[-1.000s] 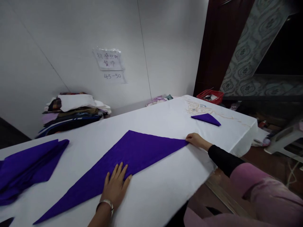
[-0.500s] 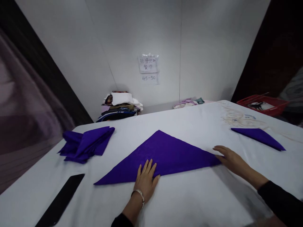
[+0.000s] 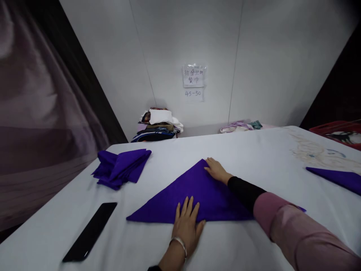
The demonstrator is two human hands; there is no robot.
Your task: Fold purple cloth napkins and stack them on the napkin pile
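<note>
A purple cloth napkin (image 3: 180, 192), folded into a wide triangle, lies on the white-covered table with its peak away from me. My left hand (image 3: 188, 222), a silver bracelet at its wrist, rests flat on the near folded edge with fingers spread. Close to the peak, my right hand (image 3: 216, 170) touches the upper right edge, its fingers extended and its thumb apart. My right forearm passes over the napkin's right part and hides some of it.
Left on the table (image 3: 225, 244) lie a heap of purple napkins (image 3: 121, 167) and a black phone-like slab (image 3: 90, 232). A folded purple napkin (image 3: 338, 180) lies right. Clothes (image 3: 159, 126) are stacked behind; a red basket (image 3: 329, 130) stands far right.
My right hand has moved from the napkin's right corner up and left to its peak. My left hand stays on the near edge. The view has turned slightly left.
</note>
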